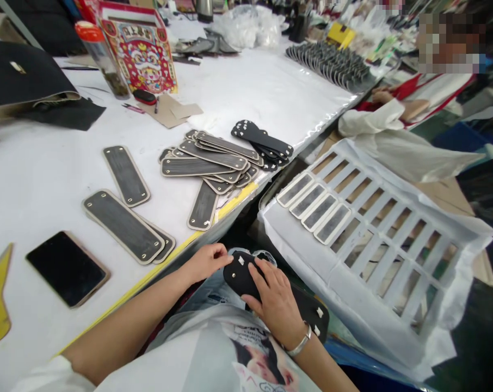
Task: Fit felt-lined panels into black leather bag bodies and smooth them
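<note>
A black oblong leather strip (240, 275) with small white tabs lies across my lap, below the table edge. My right hand (273, 299), with a silver bracelet, lies over its middle, fingers curled down on it. My left hand (205, 261) pinches the strip's near end with its fingertips. A pile of grey strips with pale edges (214, 160) sits on the white table (34, 179) just ahead, with a small stack of black strips (263, 142) beside it.
A white slatted rack (393, 245) to the right holds several grey strips in its first slots. A phone (67, 268) and loose grey strips (124, 226) lie left. A yellow tape line edges the table. Another person sits at far right.
</note>
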A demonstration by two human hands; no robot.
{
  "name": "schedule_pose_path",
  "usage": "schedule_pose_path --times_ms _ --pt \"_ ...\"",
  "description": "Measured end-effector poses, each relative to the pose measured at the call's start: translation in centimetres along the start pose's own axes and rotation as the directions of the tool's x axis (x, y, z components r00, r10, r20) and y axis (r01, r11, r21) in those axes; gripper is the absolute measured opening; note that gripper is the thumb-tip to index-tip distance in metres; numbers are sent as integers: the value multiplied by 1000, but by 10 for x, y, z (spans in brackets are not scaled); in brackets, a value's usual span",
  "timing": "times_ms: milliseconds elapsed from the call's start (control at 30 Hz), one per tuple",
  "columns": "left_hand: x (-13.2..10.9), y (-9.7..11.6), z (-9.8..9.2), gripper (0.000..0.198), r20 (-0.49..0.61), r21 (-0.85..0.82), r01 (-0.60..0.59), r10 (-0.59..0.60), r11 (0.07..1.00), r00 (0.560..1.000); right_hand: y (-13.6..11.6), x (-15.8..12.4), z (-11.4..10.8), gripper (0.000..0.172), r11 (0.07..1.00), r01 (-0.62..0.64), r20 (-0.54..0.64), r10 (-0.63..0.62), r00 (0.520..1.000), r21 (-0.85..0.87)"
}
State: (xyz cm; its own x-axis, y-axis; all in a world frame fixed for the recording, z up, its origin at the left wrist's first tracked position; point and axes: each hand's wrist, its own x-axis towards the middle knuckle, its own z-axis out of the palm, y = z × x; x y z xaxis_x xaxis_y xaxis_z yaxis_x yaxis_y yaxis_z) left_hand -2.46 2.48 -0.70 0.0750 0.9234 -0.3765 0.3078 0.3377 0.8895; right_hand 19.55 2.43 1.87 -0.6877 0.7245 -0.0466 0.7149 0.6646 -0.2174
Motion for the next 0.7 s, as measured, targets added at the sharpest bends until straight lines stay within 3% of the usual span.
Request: schedule_pose_path --times_ms 67,133,233,300,500,633,700 --pt "0 -2 2 37 36 -175 66 -61 982 997 0 0 0 59 1000 -4 3 4 1000 -2" --pt "-1 -1 7 38 -3 -193 59 -60 979 998 0 0 1 59 1000 -6 3 6 1000 2" --pt "-3 2 15 31 -102 12 -55 56 998 993 1 -1 2 60 1000 -16 10 15 1000 17" --pt "-3 3 19 28 -112 116 -109 122 987 986 0 -2 2 60 999 -20 16 20 1000 32" --pt "2 2 23 29 -67 161 -56 67 985 995 6 -12 -7 60 994 -1 4 1 1000 113" --pt "3 3 12 38 3 240 -37 38 970 999 28 -44 -18 69 990 -82 -29 86 996 118" --pt "1 10 7 45 -16 339 -121 135 933 991 45 -68 -21 74 983 -159 -50 164 985 92"
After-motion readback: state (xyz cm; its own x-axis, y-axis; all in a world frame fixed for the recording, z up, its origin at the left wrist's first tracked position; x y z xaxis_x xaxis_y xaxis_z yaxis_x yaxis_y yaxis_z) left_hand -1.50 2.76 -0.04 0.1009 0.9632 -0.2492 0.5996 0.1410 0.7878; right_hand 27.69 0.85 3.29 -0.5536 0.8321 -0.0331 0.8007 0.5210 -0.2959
